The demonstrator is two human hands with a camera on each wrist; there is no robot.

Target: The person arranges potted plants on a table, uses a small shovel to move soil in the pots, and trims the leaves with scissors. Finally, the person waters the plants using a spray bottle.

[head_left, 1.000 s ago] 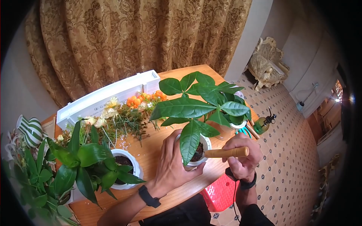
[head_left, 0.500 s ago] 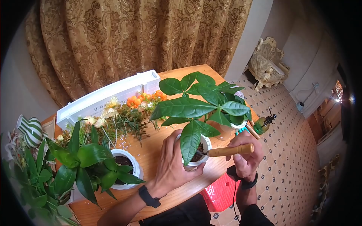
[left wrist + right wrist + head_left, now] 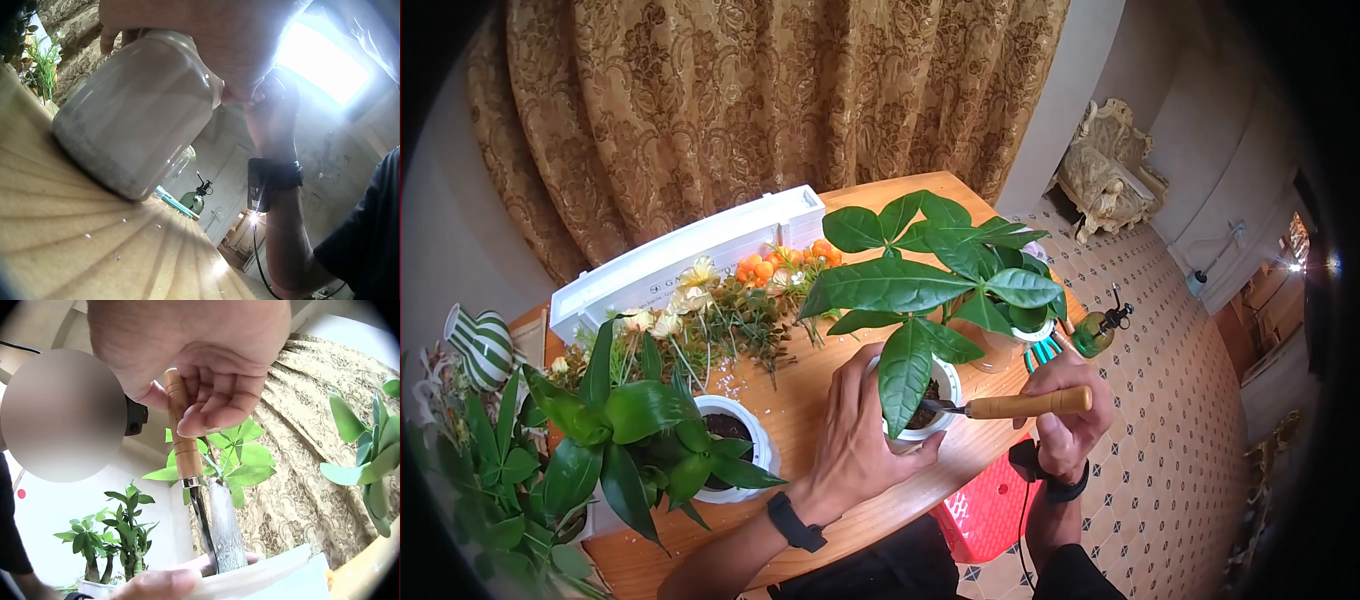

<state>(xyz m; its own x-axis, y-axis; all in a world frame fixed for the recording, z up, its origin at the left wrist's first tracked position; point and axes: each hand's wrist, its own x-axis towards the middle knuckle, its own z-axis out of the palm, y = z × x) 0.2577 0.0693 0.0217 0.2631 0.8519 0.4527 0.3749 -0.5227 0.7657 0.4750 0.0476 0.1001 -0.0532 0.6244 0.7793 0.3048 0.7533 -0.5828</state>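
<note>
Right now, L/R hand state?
Left hand: closed around the white pot, thumb at its near side.
Right hand: closed on the tool's wooden handle.

2 hands (image 3: 855, 440), 1 tool (image 3: 1028, 404), 3+ pots (image 3: 764, 452), 1 btl (image 3: 1091, 337)

Person, wrists banded, dressed dark.
The left hand (image 3: 860, 445) is showing bare, a black strap (image 3: 797, 523) with a thicker block circling its wrist, lower centre of the head view; the right hand (image 3: 1068, 410) is showing bare, its wrist carrying a black band (image 3: 1065, 488) and a boxy black module (image 3: 1025, 459). A thin black cable (image 3: 1023, 530) is hanging below the module. A plain dark sleeve (image 3: 1080, 575) is covering the right arm at lower right; black clothing (image 3: 880, 568) is filling the bottom centre.
</note>
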